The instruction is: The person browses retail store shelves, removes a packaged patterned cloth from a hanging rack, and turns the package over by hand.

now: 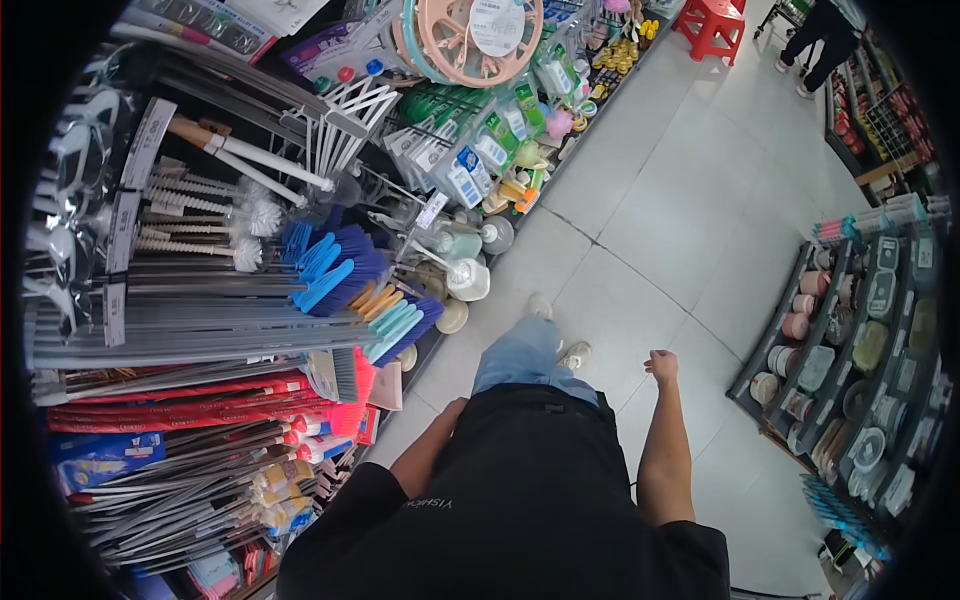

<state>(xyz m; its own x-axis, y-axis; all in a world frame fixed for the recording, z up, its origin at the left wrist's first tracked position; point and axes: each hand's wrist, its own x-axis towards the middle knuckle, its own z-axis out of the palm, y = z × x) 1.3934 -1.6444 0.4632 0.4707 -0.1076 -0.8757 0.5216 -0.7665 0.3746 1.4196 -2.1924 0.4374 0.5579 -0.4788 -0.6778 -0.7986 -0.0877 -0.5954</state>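
Black shirt (515,480) reads YISHION; right hand (661,366) half-open, empty; left hand (447,418), cannot tell

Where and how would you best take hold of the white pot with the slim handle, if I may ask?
Probably by the handle, coming from the aisle: it juts out of the wider, rounded pot, which stands beside the open walkway.

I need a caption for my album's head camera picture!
In a shop: brooms on one side, containers on the other, right hand above the tiled floor between.
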